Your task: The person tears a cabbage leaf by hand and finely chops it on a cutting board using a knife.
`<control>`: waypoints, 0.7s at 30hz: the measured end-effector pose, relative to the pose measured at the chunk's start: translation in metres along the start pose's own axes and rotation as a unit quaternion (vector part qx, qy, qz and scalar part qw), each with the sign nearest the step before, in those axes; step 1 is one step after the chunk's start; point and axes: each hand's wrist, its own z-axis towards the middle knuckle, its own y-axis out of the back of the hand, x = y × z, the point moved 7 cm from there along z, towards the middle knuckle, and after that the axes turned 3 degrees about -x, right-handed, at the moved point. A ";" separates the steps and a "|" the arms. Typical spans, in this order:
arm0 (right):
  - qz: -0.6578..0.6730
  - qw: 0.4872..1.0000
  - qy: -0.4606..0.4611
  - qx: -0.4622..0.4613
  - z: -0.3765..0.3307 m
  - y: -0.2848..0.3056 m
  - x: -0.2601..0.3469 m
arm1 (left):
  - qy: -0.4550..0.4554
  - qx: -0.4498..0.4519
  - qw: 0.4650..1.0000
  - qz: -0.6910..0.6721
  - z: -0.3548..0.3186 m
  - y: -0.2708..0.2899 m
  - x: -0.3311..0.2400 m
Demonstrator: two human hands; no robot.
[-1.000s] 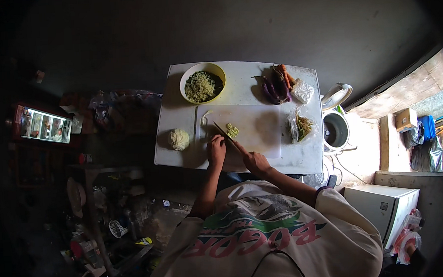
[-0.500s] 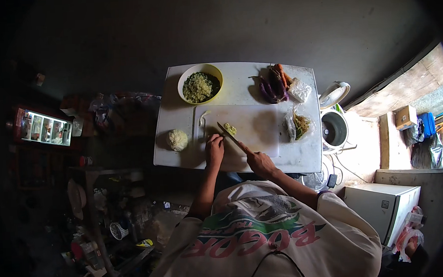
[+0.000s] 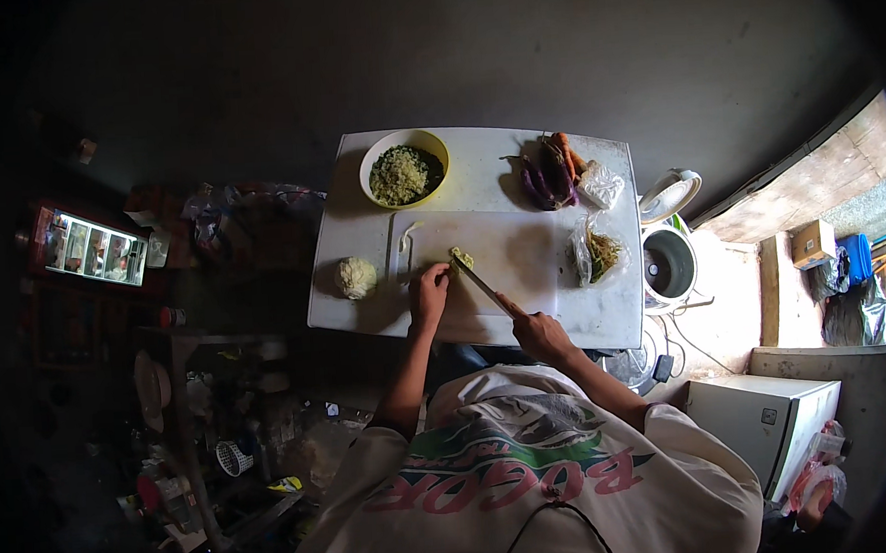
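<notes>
chopped pale-green vegetable [image 3: 464, 259] lies on the cutting board [image 3: 523, 277] by the knife [image 3: 482, 284], which the right hand [image 3: 540, 335] grips, while the left hand [image 3: 429, 295], its hold unclear, does best tucked well back.

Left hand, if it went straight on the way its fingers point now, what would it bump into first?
The left hand would probably meet the chopped green pieces first, just ahead of it by the front end of the knife. Depth is unclear, so the knife itself could come first.
</notes>
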 end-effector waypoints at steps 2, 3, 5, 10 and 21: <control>0.000 1.000 -0.005 0.003 -0.002 -0.002 -0.001 | 0.033 0.035 0.998 -0.028 0.003 -0.003 0.004; -0.003 1.000 -0.008 0.009 -0.001 -0.004 -0.003 | 0.032 0.038 0.998 -0.029 0.005 -0.001 0.002; -0.005 1.000 -0.013 0.015 0.001 -0.007 -0.003 | -0.034 0.033 0.998 0.045 0.009 0.007 -0.014; 0.007 1.000 0.005 0.006 0.009 -0.011 -0.006 | -0.074 0.044 0.994 0.062 0.015 0.011 -0.037; 0.000 1.000 0.006 0.000 0.006 -0.009 -0.008 | -0.191 0.066 0.975 0.090 0.014 0.000 -0.035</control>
